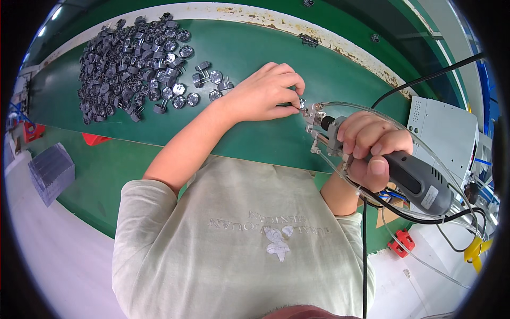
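My right hand (374,144) is wrapped round a grey and black power screwdriver (411,178), held tilted with its metal head pointing left. Clear hoses and a black cable run from the tool. At its tip, my left hand (268,94) pinches a small round part (302,103) between thumb and fingers. Most of that part is hidden by the fingertips and the tool head. Several similar dark round parts with metal pins (215,77) lie loose just left of my left hand.
A large heap of the dark round parts (127,66) covers the left of the green table (249,141). A worn white rail (255,15) edges its far side. At the right stands a light grey machine box (441,130). A red bracket (402,243) is below it.
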`<action>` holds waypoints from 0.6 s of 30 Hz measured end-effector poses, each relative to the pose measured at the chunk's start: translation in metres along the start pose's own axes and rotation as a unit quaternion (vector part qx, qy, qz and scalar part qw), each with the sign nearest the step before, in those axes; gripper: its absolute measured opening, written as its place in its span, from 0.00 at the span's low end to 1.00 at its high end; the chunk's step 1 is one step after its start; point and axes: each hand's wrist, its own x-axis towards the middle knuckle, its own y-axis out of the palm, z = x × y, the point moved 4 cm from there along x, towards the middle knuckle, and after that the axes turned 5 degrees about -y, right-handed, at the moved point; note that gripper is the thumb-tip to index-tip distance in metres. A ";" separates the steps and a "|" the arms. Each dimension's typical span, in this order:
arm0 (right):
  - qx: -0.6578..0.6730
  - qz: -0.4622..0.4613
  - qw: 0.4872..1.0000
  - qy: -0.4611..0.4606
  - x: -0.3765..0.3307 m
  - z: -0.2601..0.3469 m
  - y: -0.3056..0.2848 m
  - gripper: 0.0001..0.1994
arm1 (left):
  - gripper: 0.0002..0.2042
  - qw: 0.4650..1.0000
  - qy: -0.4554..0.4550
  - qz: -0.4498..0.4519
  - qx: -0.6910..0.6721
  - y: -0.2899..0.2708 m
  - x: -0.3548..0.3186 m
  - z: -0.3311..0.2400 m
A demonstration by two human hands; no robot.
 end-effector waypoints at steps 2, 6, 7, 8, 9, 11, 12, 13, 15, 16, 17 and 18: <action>-0.007 -0.006 1.000 0.002 -0.001 0.000 0.001 0.15 | 0.06 1.000 0.004 -0.001 -0.002 0.002 0.000 0.000; -0.018 -0.008 1.000 0.007 -0.001 0.000 0.005 0.16 | 0.07 1.000 0.012 -0.014 0.011 0.004 0.000 0.000; -0.019 -0.012 1.000 0.004 -0.001 0.000 0.006 0.16 | 0.08 1.000 0.018 -0.019 0.011 0.005 0.000 -0.001; -0.020 -0.015 1.000 0.002 0.000 0.000 0.007 0.16 | 0.08 0.999 0.024 -0.024 0.012 0.005 0.001 -0.002; -0.022 -0.018 1.000 -0.001 0.000 -0.001 0.007 0.16 | 0.09 0.999 0.022 -0.027 0.010 0.005 0.000 -0.001; -0.016 -0.023 1.000 0.002 0.001 -0.002 0.005 0.16 | 0.10 0.999 0.018 -0.032 0.006 0.004 -0.001 0.000; -0.013 -0.026 1.000 0.003 0.001 -0.003 0.003 0.16 | 0.12 0.999 0.003 -0.036 0.004 0.001 0.000 0.000; -0.023 -0.010 1.000 0.002 0.001 -0.004 0.001 0.14 | 0.13 0.999 -0.012 -0.040 0.002 -0.002 0.000 -0.001; -0.044 0.022 0.999 0.002 0.002 -0.006 -0.001 0.10 | 0.16 0.998 -0.037 -0.040 0.010 -0.003 0.000 0.000; -0.042 0.025 0.999 0.004 0.002 -0.007 -0.001 0.10 | 0.17 0.998 -0.046 -0.035 0.021 -0.001 0.000 0.001; -0.039 0.029 0.999 0.006 0.002 -0.007 -0.001 0.10 | 0.18 0.997 -0.056 -0.031 0.032 0.000 0.000 0.002; -0.037 0.033 0.999 0.008 0.002 -0.007 -0.001 0.10 | 0.18 0.998 -0.054 -0.022 0.034 0.000 0.000 0.002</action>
